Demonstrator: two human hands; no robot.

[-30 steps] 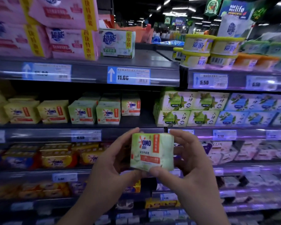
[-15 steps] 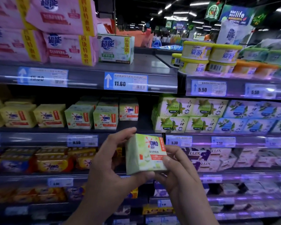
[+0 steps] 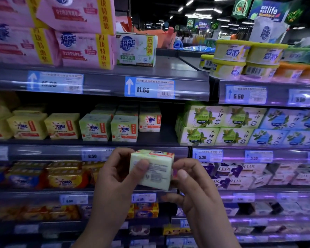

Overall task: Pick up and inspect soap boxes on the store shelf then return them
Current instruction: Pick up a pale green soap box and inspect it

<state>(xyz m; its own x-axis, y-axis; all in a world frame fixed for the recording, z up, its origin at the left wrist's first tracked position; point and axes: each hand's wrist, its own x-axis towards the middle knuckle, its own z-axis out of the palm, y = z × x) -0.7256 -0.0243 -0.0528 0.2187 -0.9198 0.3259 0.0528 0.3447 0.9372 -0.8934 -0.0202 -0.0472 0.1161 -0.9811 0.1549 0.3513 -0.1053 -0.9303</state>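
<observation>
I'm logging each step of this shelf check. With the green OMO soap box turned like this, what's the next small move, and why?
Probably lift the green OMO soap box back toward the gap beside the shelved green OMO boxes. Both the left hand and right hand grip it, and its fine-print face already faces the camera, so inspection looks nearly finished.

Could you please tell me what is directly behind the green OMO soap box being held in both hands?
Behind the green OMO soap box are a shelf edge and its 6.50 price tag. Whatever lies directly behind the box and hands is covered.
</observation>
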